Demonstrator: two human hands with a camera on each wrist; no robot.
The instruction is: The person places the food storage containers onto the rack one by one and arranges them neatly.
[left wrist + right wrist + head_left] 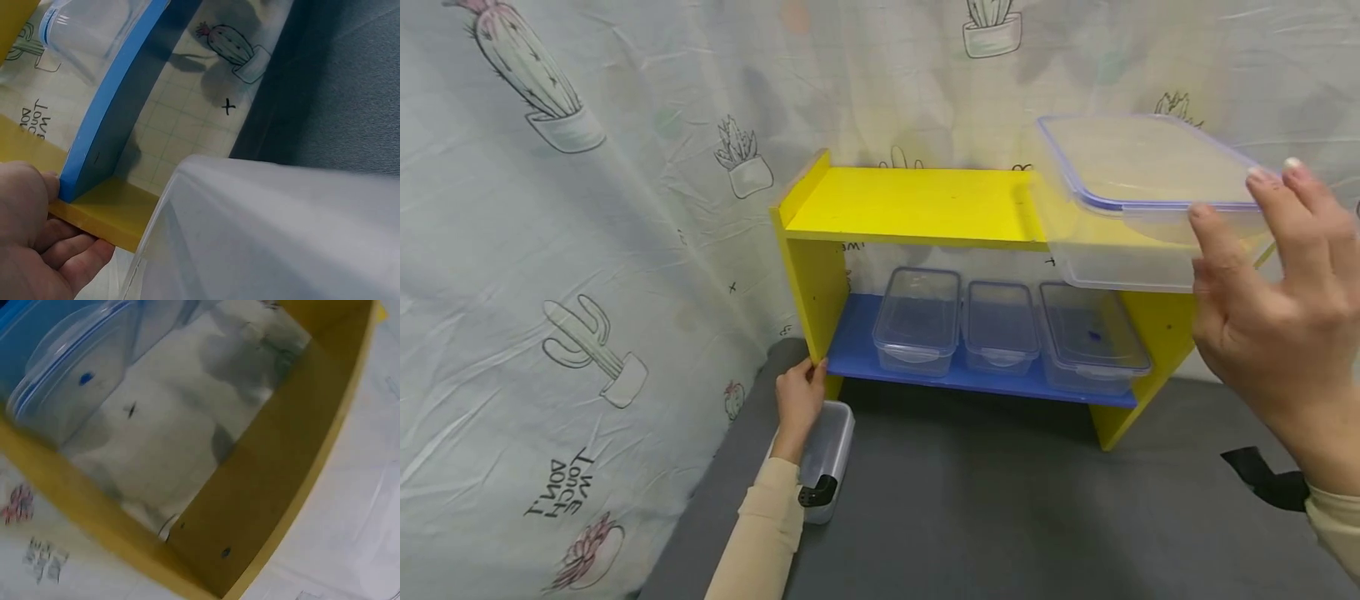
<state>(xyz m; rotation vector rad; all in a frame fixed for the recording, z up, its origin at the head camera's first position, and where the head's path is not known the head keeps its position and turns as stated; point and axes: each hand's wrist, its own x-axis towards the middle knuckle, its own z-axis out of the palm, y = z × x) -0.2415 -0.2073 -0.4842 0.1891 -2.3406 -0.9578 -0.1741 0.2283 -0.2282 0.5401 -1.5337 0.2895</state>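
Observation:
With thumb and fingers, my left hand [800, 400] grips the front edge of the yellow side panel [801, 300] of a small shelf, where the blue lower board [853, 346] joins it. The left wrist view shows the thumb beside the blue board [100, 119] and fingers under the panel edge. At the upper right, my right hand [1292, 308] has its fingers extended at the front right edge of a large clear plastic container [1157, 167] with a blue-rimmed lid. That container overlaps the right end of the yellow top board [917, 200]. The right wrist view leaves this hand out.
Three lidded clear containers stand on the blue board: left [917, 321], middle [1000, 321], right [1093, 333]. A pale lidded container [827, 442] sits on the dark table [970, 500] beneath my left forearm. Behind hangs a cactus-print curtain [647, 208].

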